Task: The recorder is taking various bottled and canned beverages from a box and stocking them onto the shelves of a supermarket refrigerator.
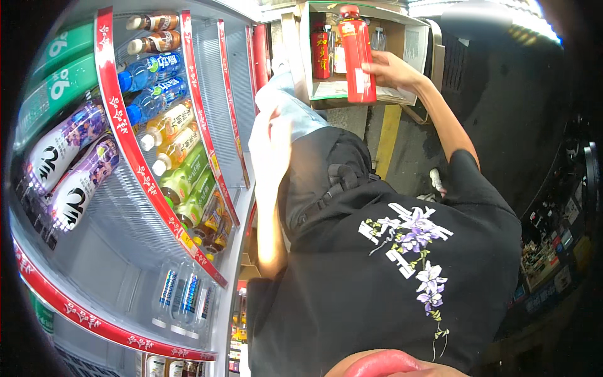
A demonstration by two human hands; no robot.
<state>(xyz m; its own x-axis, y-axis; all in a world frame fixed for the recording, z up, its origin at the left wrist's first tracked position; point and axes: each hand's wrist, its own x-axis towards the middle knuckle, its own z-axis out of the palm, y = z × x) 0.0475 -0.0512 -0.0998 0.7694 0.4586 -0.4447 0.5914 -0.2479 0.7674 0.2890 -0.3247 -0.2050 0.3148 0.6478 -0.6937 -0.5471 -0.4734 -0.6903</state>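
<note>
My right hand [392,70] grips a red drink bottle [357,60] with a red cap around its lower half. The bottle stands out upright in front of an open carton [411,47]. Inside the carton are another red bottle [321,53] and a clear bottle [378,39]. Bright light and motion blur smear my left hand [271,135], so its fingers are not clear. It hangs over my light-blue jeans, beside the edge of an open drinks fridge [235,264]. No object shows in it.
Red-edged fridge shelves [141,163] at the left hold purple-and-white bottles [81,179], blue-capped bottles [154,97], amber tea bottles [176,144] and water bottles [182,298]. A yellow stripe [388,141] crosses the dark floor. Cluttered goods [546,251] stand at the far right.
</note>
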